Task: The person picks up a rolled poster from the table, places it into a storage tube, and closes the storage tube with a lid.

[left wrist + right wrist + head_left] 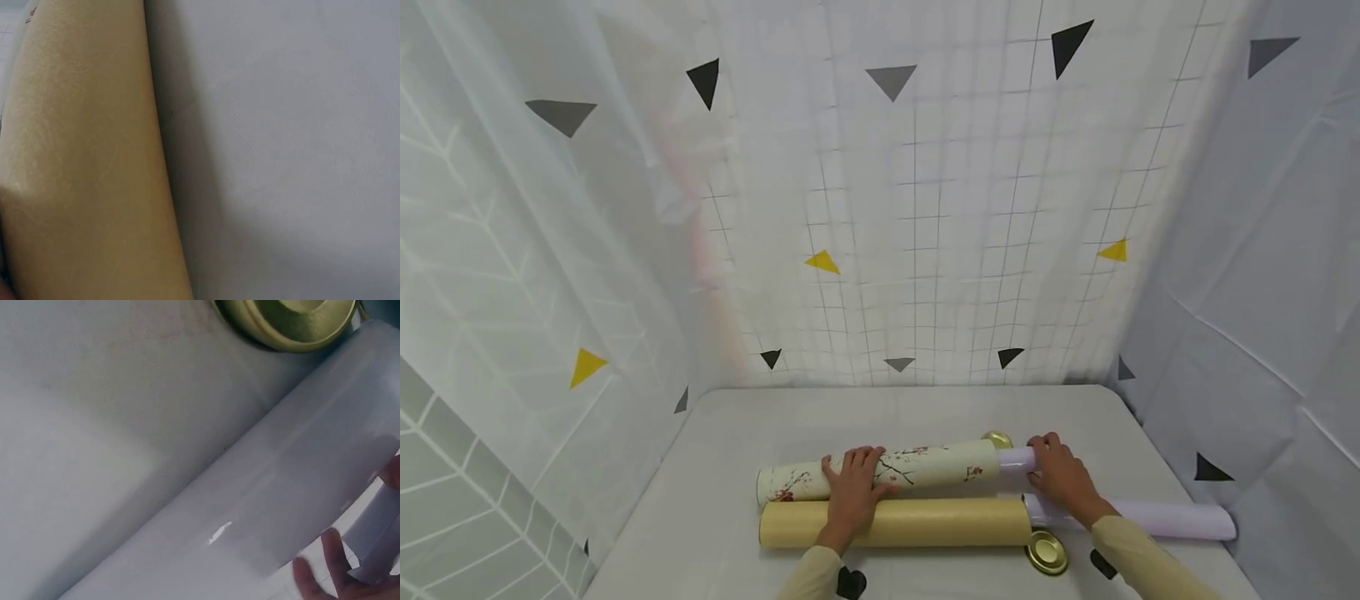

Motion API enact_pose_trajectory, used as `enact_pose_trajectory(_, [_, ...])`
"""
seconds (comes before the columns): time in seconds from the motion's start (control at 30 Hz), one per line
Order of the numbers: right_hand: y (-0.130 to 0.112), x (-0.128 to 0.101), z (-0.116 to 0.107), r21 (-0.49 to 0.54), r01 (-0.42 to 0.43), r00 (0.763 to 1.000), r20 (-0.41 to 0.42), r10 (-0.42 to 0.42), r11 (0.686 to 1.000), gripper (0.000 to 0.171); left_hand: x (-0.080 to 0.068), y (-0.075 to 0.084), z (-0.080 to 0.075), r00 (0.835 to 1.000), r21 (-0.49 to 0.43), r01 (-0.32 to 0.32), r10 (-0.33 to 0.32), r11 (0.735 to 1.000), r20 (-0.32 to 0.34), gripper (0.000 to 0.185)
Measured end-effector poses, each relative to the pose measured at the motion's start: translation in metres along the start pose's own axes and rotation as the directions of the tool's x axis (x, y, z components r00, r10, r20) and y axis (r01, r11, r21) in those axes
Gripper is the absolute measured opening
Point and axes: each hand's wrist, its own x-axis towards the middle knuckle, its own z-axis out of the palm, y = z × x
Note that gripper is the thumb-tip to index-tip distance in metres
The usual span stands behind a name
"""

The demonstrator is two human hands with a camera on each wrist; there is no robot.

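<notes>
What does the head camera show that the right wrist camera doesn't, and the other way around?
Only the head view shows the left hand resting on the flowered tube, the plain yellow tube in front of it, and the right hand gripping the white roll sticking out of the flowered tube. Only the right wrist view shows fingertips close against glossy white paper. Both show a gold cap lying on the table.

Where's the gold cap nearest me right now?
In the head view the near gold cap lies on the table at the plain yellow tube's right end, just left of the right sleeve, in front of the white roll.
</notes>
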Motion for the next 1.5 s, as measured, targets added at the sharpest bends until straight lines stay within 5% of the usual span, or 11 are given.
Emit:
enact_pose_trajectory(0.13, [-0.005, -0.001, 0.001, 0.046, 0.017, 0.998, 0.057, -0.019, 0.999, 0.047, -0.002, -0.001, 0.001, 1.0, 0.012, -0.016, 0.016, 1.0, -0.023, 0.066])
enact_pose_trajectory(0.33, [-0.016, 0.001, 0.0, 0.067, 0.068, 0.997, 0.026, -0.07, 0.995, 0.048, 0.0, -0.002, 0.003, 0.999, 0.028, -0.022, 0.023, 0.999, -0.027, 0.067])
enact_pose_trajectory(0.7, [-0.029, 0.001, -0.004, 0.251, 0.007, 0.991, 0.125, -0.039, 0.968, 0.048, -0.001, -0.001, -0.002, 1.0, 0.039, -0.026, 0.026, 0.999, -0.008, 0.066])
enact_pose_trajectory(1.13, [-0.028, -0.009, 0.002, 0.335, 0.106, 0.976, 0.147, -0.163, 0.936, 0.064, -0.008, 0.002, -0.003, 1.0, 0.029, -0.015, 0.014, 0.999, 0.028, 0.065])
enact_pose_trajectory(1.5, [-0.034, -0.005, -0.001, 0.356, 0.23, 0.962, 0.056, -0.267, 0.906, 0.059, -0.011, 0.003, -0.004, 1.0, 0.042, 0.014, -0.014, 0.999, -0.003, 0.066])
